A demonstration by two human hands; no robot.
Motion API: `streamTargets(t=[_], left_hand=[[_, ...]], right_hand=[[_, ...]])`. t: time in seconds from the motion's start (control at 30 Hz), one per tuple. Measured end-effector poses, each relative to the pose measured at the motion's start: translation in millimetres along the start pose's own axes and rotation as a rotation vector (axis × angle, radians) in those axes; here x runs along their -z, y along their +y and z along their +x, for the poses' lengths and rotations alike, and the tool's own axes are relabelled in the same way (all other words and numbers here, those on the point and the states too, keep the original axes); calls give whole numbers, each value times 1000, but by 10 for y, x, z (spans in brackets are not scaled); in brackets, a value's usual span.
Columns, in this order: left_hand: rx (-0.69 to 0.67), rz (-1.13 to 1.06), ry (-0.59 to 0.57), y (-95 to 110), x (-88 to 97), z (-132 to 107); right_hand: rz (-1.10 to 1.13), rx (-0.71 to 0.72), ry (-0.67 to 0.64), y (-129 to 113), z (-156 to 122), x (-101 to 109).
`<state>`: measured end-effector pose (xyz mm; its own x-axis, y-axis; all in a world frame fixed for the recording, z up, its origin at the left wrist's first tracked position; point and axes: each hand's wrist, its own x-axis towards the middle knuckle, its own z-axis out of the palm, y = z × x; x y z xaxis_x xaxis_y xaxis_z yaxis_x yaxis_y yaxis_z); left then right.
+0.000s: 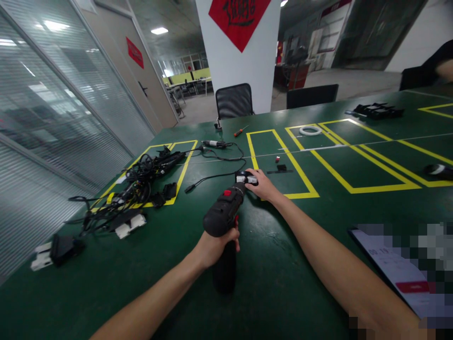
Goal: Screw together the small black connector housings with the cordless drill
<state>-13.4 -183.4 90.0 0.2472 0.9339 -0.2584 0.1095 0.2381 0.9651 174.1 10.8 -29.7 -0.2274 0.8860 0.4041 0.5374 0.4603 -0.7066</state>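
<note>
My left hand (pixel 216 245) is wrapped round the handle of a black cordless drill (pixel 221 212) with a red switch on top. The drill points away from me, its chuck close to a small black and white part (pixel 247 178) on the table. Fingers of my right hand (pixel 261 185) are closed on that part from the right. Whether the drill's tip touches the part is hidden behind the chuck. Just past my right hand lie a small black block (pixel 281 167) and a tiny red piece (pixel 277 159).
A heap of black cables (pixel 141 177) covers the left of the green table (pixel 283 283). Farther off lie a screwdriver (pixel 240 131), a white ring (pixel 310 130) and black parts (pixel 378 110). A tablet (pixel 385 259) is at right. At the far right edge a person's arm (pixel 444 68) shows.
</note>
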Motion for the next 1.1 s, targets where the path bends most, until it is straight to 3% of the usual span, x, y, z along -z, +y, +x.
streamTargets(t=[1.1], left_hand=[[-1, -6, -22, -16, 4, 27]], right_hand=[[-18, -11, -14, -23, -12, 18]])
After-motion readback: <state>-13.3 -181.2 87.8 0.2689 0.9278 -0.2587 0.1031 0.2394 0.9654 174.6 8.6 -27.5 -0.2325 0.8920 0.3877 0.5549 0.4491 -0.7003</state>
